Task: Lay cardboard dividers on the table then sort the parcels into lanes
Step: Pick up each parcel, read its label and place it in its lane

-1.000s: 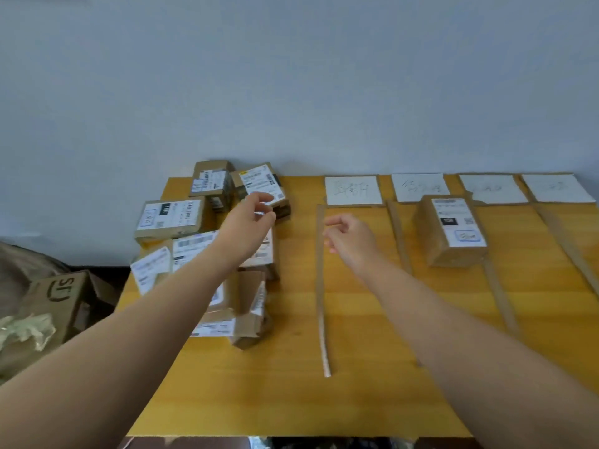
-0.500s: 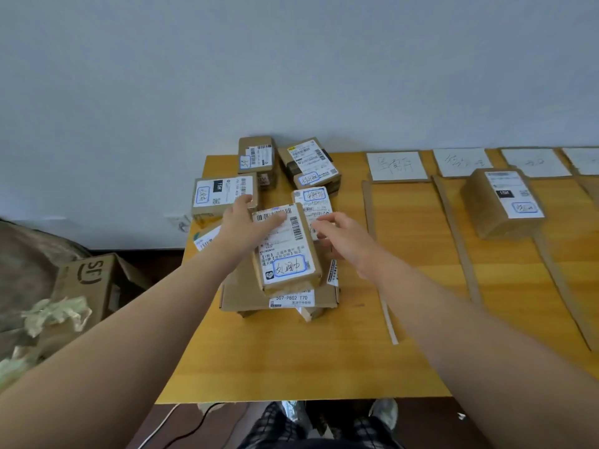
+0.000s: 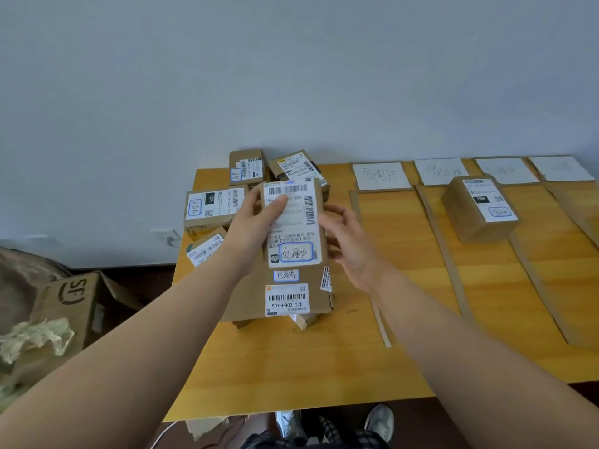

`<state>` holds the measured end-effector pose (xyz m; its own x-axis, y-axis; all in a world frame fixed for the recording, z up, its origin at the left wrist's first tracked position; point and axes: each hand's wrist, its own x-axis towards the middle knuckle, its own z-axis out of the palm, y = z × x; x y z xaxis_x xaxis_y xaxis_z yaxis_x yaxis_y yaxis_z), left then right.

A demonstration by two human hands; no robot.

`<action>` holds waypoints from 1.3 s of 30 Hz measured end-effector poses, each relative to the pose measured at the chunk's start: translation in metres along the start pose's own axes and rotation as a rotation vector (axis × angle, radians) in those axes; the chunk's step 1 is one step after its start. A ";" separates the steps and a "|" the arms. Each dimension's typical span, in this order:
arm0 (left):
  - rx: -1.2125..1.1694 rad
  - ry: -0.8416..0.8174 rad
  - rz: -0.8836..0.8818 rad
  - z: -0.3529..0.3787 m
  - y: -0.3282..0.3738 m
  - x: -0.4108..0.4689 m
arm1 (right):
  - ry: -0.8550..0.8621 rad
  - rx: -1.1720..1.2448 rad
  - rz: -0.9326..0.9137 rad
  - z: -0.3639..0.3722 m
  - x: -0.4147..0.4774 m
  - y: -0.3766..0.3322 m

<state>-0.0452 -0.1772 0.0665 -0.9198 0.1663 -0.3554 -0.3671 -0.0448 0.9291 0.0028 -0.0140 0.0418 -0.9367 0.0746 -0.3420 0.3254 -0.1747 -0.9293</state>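
Head view looks down on the wooden table [image 3: 324,361], which spreads beneath both forearms, with cardboard dividers [image 3: 442,251] already laid to the right of the hands and four white lane cards [image 3: 380,175] along the far edge beyond them. One sorted parcel [image 3: 479,210] sits in a lane well to the right of the right hand. Unsorted parcels [image 3: 214,207] cluster behind and to the left of the left hand, and a flat box [image 3: 285,296] lies just below both hands. Between them stands the held parcel [image 3: 293,222], lifted, label facing up: the left hand [image 3: 251,228] grips its left edge with the thumb across the label, while the right hand [image 3: 348,241] cups its right edge, fingers loosely curled. Sorting seems under way; next, the handwritten mark needs matching to a lane card, then carrying right.
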 end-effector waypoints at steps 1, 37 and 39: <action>-0.004 -0.016 0.013 0.003 0.005 0.000 | 0.025 -0.001 -0.024 -0.005 -0.001 -0.007; -0.019 -0.133 0.102 0.099 0.033 0.011 | 0.219 0.135 -0.157 -0.086 -0.025 -0.053; -0.008 -0.137 0.100 0.110 0.031 0.008 | 0.232 0.134 -0.161 -0.095 -0.029 -0.053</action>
<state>-0.0491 -0.0692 0.1038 -0.9245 0.2937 -0.2431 -0.2761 -0.0757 0.9582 0.0249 0.0868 0.0879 -0.9155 0.3309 -0.2287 0.1406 -0.2694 -0.9527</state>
